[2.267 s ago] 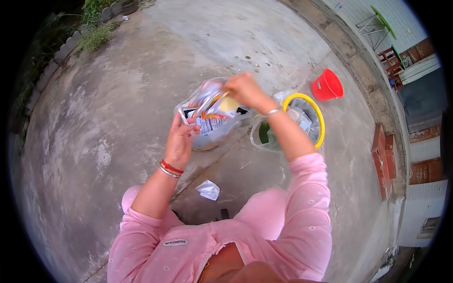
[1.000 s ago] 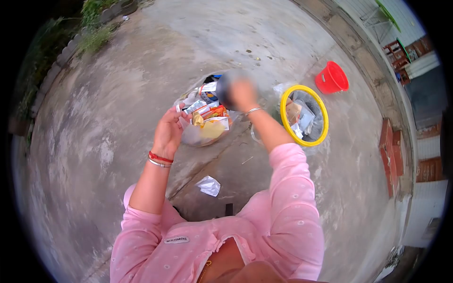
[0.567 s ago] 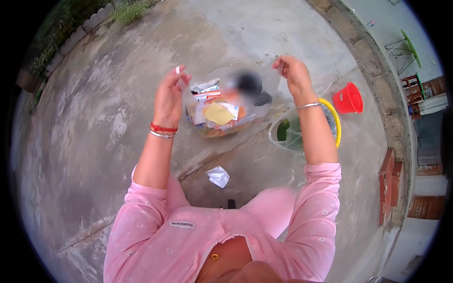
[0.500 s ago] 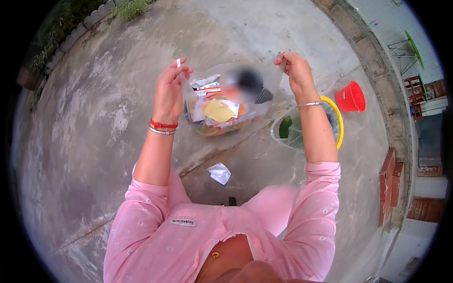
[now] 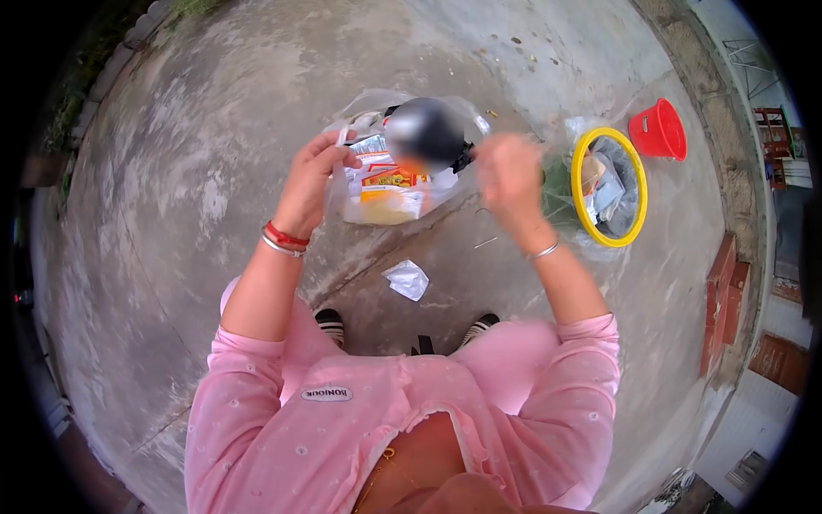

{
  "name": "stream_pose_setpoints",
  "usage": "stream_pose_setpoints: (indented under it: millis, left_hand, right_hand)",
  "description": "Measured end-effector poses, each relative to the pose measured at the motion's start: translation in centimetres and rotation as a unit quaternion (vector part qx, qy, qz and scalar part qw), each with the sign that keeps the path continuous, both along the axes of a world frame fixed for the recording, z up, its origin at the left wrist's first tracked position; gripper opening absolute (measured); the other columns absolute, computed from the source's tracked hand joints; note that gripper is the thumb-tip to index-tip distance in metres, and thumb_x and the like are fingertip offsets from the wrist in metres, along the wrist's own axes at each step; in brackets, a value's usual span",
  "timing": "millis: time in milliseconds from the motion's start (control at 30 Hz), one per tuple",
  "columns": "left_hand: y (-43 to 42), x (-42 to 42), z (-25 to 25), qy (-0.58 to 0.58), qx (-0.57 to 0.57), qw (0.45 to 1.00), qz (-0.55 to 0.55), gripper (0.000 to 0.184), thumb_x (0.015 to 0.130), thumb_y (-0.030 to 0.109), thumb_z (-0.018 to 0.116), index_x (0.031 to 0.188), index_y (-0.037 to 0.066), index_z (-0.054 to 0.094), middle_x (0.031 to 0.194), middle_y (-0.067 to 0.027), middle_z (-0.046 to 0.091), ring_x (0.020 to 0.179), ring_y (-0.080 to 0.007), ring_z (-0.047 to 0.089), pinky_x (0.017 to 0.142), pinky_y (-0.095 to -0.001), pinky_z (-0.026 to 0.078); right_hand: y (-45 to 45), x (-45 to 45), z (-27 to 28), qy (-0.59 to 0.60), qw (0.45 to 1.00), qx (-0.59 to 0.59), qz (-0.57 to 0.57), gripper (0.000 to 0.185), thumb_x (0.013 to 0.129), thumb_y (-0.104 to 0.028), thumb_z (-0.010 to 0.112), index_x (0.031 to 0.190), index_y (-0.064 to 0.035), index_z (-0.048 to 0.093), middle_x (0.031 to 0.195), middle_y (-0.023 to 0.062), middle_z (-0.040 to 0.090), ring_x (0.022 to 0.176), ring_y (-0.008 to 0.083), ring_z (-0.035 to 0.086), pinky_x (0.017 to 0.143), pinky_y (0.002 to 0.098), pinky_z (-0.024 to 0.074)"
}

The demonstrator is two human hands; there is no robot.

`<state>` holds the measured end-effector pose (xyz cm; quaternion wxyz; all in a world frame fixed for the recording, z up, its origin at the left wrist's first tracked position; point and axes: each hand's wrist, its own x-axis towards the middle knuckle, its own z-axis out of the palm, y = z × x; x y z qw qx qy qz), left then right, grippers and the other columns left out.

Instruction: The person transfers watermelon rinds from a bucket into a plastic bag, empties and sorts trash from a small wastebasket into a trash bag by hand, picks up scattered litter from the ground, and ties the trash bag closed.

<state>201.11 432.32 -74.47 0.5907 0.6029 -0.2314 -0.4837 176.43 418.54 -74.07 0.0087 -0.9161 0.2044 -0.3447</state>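
A clear plastic bag (image 5: pixel 445 199) sits on the concrete in front of me, filled with packets, paper and dark items. An orange and yellow wrapper (image 5: pixel 390 182) lies inside it, and a blurred patch covers part of the contents. My left hand (image 5: pixel 312 176) is closed on the bag's upper left edge, with a strip of plastic pinched between thumb and fingers. Beside the bag's right side, my right hand (image 5: pixel 509 182) is smeared by motion. Its fingers cannot be made out, nor whether they touch the plastic.
A yellow-rimmed bin (image 5: pixel 640 224) with a dark liner and refuse lies to the right, with clear plastic around it. Beyond it stands a red bucket (image 5: pixel 658 130). A crumpled white paper (image 5: pixel 407 280) lies near my feet. Red-brown blocks (image 5: pixel 721 300) lie at the far right.
Both hands have come down, and the bag's upper edges have dropped and slackened. My right hand has moved inward, uncovering the yellow-rimmed bin. My shoes now show.
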Motion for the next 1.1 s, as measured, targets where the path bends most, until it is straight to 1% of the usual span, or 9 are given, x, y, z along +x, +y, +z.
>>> stream_pose_setpoints:
  millis: [133, 200, 400, 567, 667, 867, 967, 1033, 1100]
  left_hand:
    - [0.0, 2.4, -1.1, 0.008, 0.019, 1.000, 0.018, 0.028, 0.087, 0.011, 0.050, 0.110, -0.002, 0.058, 0.077, 0.0000, 0.056, 0.077, -0.0125, 0.057, 0.077, -0.0237, 0.040]
    - [-0.3, 2.7, -1.6, 0.061, 0.000, 0.998, 0.031, 0.028, 0.087, 0.010, 0.049, 0.111, -0.002, 0.057, 0.078, -0.0002, 0.055, 0.077, -0.0132, 0.056, 0.077, -0.0243, 0.040]
    - [-0.4, 2.8, -0.6, 0.103, -0.034, 0.994, 0.030, 0.028, 0.088, 0.013, 0.050, 0.112, -0.001, 0.055, 0.080, -0.0002, 0.054, 0.079, -0.0136, 0.055, 0.077, -0.0261, 0.042]
    - [-1.0, 3.8, -1.3, 0.135, -0.055, 0.989, 0.022, 0.031, 0.086, 0.014, 0.052, 0.114, 0.001, 0.054, 0.082, -0.0001, 0.058, 0.080, -0.0111, 0.055, 0.068, -0.0231, 0.038]
    - [-1.7, 4.0, -1.5, 0.163, -0.066, 0.984, 0.022, 0.032, 0.088, 0.013, 0.052, 0.116, 0.000, 0.052, 0.084, -0.0006, 0.057, 0.082, -0.0122, 0.055, 0.073, -0.0243, 0.041]
    - [-2.3, 4.0, -1.8, 0.192, -0.086, 0.977, 0.037, 0.034, 0.088, 0.009, 0.053, 0.120, 0.001, 0.050, 0.093, -0.0037, 0.053, 0.082, -0.0134, 0.054, 0.076, -0.0254, 0.043]
    - [-2.4, 4.2, -3.0, 0.187, -0.094, 0.976, 0.055, 0.038, 0.088, 0.009, 0.053, 0.125, 0.002, 0.046, 0.101, -0.0058, 0.050, 0.081, -0.0136, 0.052, 0.075, -0.0258, 0.043]
    - [-2.7, 4.1, -3.2, 0.188, -0.100, 0.974, 0.075, 0.041, 0.088, 0.009, 0.053, 0.127, 0.003, 0.044, 0.104, -0.0067, 0.048, 0.080, -0.0136, 0.051, 0.074, -0.0260, 0.043]
    - [-2.9, 4.1, -3.1, 0.178, -0.101, 0.976, 0.074, 0.040, 0.089, 0.008, 0.051, 0.128, 0.003, 0.043, 0.104, -0.0067, 0.049, 0.080, -0.0136, 0.051, 0.073, -0.0262, 0.043]
  right_hand:
    - [9.8, 0.5, -10.6, 0.219, 0.928, 0.129, 0.272, 0.007, 0.071, -0.013, 0.057, 0.074, -0.0094, 0.051, 0.073, 0.0044, 0.050, 0.074, 0.0210, 0.055, 0.067, 0.0339, 0.0459]
    - [14.1, -1.0, -19.1, 0.354, 0.883, 0.215, 0.220, 0.015, 0.078, -0.016, 0.055, 0.092, -0.0093, 0.055, 0.090, 0.0053, 0.053, 0.084, 0.0209, 0.054, 0.069, 0.0336, 0.0453]
    - [18.3, -2.8, -25.3, 0.304, 0.940, -0.013, 0.157, 0.022, 0.083, -0.019, 0.054, 0.103, -0.0093, 0.054, 0.106, 0.0037, 0.054, 0.103, 0.0209, 0.049, 0.075, 0.0413, 0.0453]
    - [18.8, -3.2, -27.4, 0.403, 0.857, 0.273, 0.169, 0.025, 0.079, -0.012, 0.057, 0.103, -0.0061, 0.053, 0.102, 0.0080, 0.056, 0.099, 0.0273, 0.056, 0.077, 0.0426, 0.0470]
    - [16.1, -1.3, -20.6, 0.412, 0.812, 0.384, 0.155, 0.019, 0.077, -0.008, 0.058, 0.095, -0.0053, 0.053, 0.097, 0.0128, 0.055, 0.089, 0.0316, 0.059, 0.075, 0.0423, 0.0473]
    - [7.3, 5.3, -1.0, -0.002, 0.958, 0.281, 0.050, 0.038, 0.075, -0.009, 0.061, 0.111, -0.0048, 0.052, 0.100, 0.0137, 0.052, 0.090, 0.0337, 0.054, 0.076, 0.0398, 0.0444]
    - [3.4, 8.1, -0.2, -0.063, 0.978, 0.197, 0.010, 0.050, 0.073, -0.015, 0.066, 0.119, -0.0034, 0.049, 0.108, 0.0140, 0.052, 0.097, 0.0322, 0.052, 0.081, 0.0438, 0.0408]
    - [3.3, 9.5, -3.5, 0.149, 0.977, 0.147, -0.047, 0.065, 0.071, -0.023, 0.071, 0.126, -0.0009, 0.044, 0.120, 0.0142, 0.049, 0.113, 0.0304, 0.046, 0.092, 0.0474, 0.0365]
    - [4.3, 9.0, -3.3, 0.133, 0.981, 0.139, 0.028, 0.071, 0.070, -0.030, 0.073, 0.128, -0.0019, 0.044, 0.131, 0.0141, 0.045, 0.128, 0.0279, 0.036, 0.106, 0.0467, 0.0265]
